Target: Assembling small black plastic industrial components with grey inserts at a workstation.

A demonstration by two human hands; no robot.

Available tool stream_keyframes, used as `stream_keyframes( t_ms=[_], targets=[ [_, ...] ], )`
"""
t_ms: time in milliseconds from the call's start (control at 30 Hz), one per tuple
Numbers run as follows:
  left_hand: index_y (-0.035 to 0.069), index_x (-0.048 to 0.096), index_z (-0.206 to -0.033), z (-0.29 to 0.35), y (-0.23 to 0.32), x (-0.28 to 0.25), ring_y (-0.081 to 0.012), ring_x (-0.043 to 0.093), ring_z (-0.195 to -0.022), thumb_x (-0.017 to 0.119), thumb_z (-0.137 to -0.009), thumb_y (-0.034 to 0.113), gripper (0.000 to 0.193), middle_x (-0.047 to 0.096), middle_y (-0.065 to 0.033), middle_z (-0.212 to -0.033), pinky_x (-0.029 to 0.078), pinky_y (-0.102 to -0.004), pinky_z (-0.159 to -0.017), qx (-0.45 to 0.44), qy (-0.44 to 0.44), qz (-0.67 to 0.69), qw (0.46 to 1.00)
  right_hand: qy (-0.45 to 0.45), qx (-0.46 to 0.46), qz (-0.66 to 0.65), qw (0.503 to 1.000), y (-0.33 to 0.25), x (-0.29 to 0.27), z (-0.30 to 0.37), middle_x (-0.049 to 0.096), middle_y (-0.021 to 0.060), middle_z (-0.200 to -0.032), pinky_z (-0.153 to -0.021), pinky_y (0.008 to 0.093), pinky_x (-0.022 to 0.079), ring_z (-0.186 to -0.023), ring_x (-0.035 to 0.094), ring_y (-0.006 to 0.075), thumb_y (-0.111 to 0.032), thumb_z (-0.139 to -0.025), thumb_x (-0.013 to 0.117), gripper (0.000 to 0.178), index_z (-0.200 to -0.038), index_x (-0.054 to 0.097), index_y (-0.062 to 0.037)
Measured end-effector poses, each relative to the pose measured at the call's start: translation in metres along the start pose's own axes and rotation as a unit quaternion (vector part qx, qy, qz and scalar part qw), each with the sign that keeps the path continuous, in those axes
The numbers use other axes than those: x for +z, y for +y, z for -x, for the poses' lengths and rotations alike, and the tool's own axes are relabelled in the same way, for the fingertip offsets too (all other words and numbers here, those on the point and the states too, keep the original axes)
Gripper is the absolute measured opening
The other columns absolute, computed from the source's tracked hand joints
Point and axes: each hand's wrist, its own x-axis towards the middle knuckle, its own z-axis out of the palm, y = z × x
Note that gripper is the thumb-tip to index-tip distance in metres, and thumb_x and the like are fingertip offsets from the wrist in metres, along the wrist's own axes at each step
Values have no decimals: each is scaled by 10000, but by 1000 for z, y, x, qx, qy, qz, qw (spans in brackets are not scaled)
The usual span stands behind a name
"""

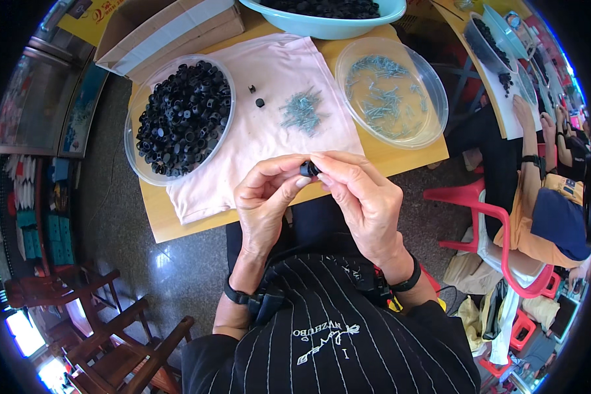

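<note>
My left hand [267, 190] and my right hand [359, 192] meet over the near edge of the table. Between their fingertips is a small black plastic cap [308, 169], pinched from both sides. Fingers cover part of it, and whether a second piece is joined to it I cannot tell. Beyond the hands, a pink cloth [276, 65] bears a loose pile of thin silvery screws [302, 111]. Two black pieces lie apart on the cloth, one a round cap [260, 102]. Left of them, a clear round tub [132, 157] is heaped with black plastic caps [184, 118].
A clear tub [433, 125] with scattered screws stands at the right of the wooden table [157, 217]. Behind are a cardboard box [177, 39] and a light blue basin [328, 26] of black parts. A red chair [492, 223] and a person [545, 203] at another table are to the right.
</note>
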Motion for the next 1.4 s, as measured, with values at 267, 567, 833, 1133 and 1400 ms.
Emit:
stream_keyframes(
  t_ms=[267,567,833,1133,1400],
  targets=[
    [-36,634,-1065,-2,3,-1,-198,613,-1023,615,-829,-115,249,628,-159,-1109,509,-278,-885,59,-48,-66,995,2,83,-78,993,3,-1,0,657,139,-982,-712,260,550,-840,670,183,46,-841,628,195,-1032,653,19],
    [-35,652,-1022,-4,6,2,-204,629,-983,624,-830,-104,206,633,-164,-1075,514,-283,-875,22,-30,-13,999,-14,-10,-18,1000,10,-2,-3,650,134,-985,-674,257,551,-803,663,188,36,-830,645,223,-1052,642,19],
    [-21,667,-976,-1,5,4,-167,631,-948,675,-806,-73,177,644,-136,-1048,514,-275,-865,-32,30,5,999,8,-6,-14,1000,9,6,0,642,131,-1014,-642,263,560,-792,653,182,87,-739,702,346,-1068,642,-2],
    [5,680,-947,0,-2,11,-127,626,-928,706,-797,-36,157,668,-90,-993,498,-257,-860,-92,69,38,993,35,-61,81,994,26,9,1,654,113,-962,-685,297,533,-814,635,227,87,-674,725,358,-1012,654,-6],
    [1,679,-945,-1,-8,13,-116,632,-881,714,-806,-1,143,682,-73,-937,501,-236,-820,-108,85,50,989,10,-103,132,986,31,6,-1,653,114,-954,-623,260,520,-771,630,188,80,-708,716,286,-976,655,2]
  ],
)
